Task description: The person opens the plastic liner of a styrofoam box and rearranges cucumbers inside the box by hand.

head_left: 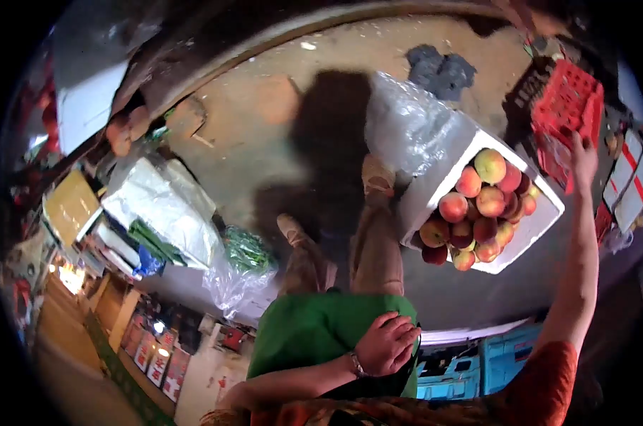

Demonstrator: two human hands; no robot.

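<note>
My right hand (584, 160) reaches far out to the right, its fingers closed at the near edge of a red plastic basket (567, 99). The basket is tilted, with its lattice side showing. My left hand (387, 343), with a bracelet at the wrist, lies over the green apron (300, 330) on my lap. Its fingers are curled in, and whatever they may hold is hidden. Between my feet and the basket stands a white foam box (548, 206) with several red and yellow peaches (490, 201) piled in it.
Clear plastic sheeting (407, 128) hangs at the foam box's far side. Dark crumpled bags (441, 72) lie beyond. To the left are a white-covered box (162, 199) and bagged greens (247, 250). Blue crates (502, 362) stand beside me at the lower right.
</note>
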